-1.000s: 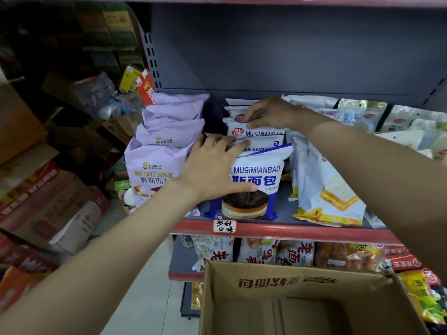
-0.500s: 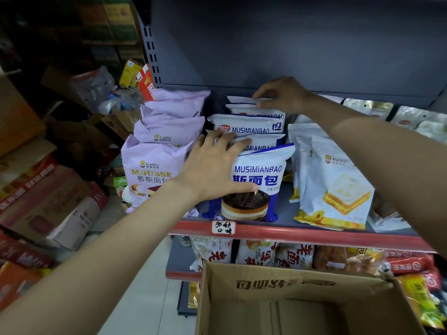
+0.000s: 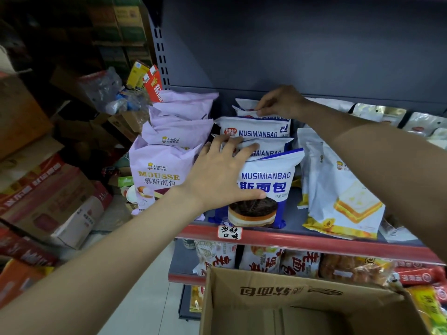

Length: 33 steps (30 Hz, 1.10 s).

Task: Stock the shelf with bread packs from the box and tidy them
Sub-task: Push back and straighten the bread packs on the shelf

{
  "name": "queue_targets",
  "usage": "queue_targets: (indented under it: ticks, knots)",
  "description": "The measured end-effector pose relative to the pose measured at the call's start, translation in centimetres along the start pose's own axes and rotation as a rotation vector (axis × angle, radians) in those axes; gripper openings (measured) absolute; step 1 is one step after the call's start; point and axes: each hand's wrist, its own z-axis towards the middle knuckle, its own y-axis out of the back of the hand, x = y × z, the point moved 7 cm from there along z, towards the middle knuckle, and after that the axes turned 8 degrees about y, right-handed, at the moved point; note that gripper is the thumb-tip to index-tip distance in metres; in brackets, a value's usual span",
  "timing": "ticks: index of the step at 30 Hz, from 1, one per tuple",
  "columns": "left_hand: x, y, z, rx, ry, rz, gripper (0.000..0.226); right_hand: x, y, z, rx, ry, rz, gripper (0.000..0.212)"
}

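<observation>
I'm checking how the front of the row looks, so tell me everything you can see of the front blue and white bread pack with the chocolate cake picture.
The front blue and white bread pack is a glossy plastic pouch, white above and blue at the bottom, printed MUSIMIANBAO with blue Chinese characters and a chocolate-topped layered cake. It stands about upright at the shelf front edge, its crimped top seal leaning right. The left hand lies flat across its upper left face, thumb along the cake picture. More such packs stand behind it; purple packs sit to its left.

Grey metal back panel (image 3: 290, 44), pale tiled floor (image 3: 145, 286), stacked cartons (image 3: 48, 201) left
</observation>
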Motion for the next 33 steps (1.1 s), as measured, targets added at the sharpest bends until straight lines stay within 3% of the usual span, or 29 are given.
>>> queue_targets:
  ticks: [5, 11, 13, 16, 18, 20, 27, 31, 33]
  knots:
    - [0.0, 0.0, 0.0, -0.018, -0.002, -0.040, 0.096, 2.0, -0.4, 0.5, -0.016, 0.074, 0.075, 0.027]
    - [0.0, -0.2, 0.2, 0.011, -0.002, -0.022, 0.096, 3.2, -1.7, 1.1, 0.119, 0.143, -0.022, 0.030]
    - [0.0, -0.2, 0.2, 0.018, -0.002, -0.018, 0.095, 2.8, -0.3, 1.1, 0.039, 0.160, -0.027, 0.029]
    - [0.0, -0.2, 0.2, 0.018, -0.003, -0.032, 0.095, 0.6, 1.8, 1.6, -0.098, 0.062, -0.170, 0.031]
    - [0.1, -0.3, 0.2, 0.021, -0.005, -0.027, 0.095, -0.8, 1.5, 1.9, -0.015, -0.050, -0.263, 0.035]
    - [0.1, -0.4, 0.3, 0.022, -0.005, -0.013, 0.096, -1.5, 1.1, 2.1, 0.041, -0.114, -0.263, 0.035]
    - [0.0, 0.8, 1.0, 0.042, -0.001, 0.008, 0.110, -1.4, 1.7, 3.2, -0.090, -0.172, -0.210, 0.027]
    - [0.0, 2.1, 3.3, 0.040, 0.154, -0.163, 0.079, -0.9, 2.0, 3.3, -0.154, -0.128, -0.119, 0.024]
    - [0.3, 1.5, 5.1, 0.125, 0.219, -0.187, 0.066, -0.6, 1.9, 3.3, -0.163, -0.110, -0.089, 0.023]
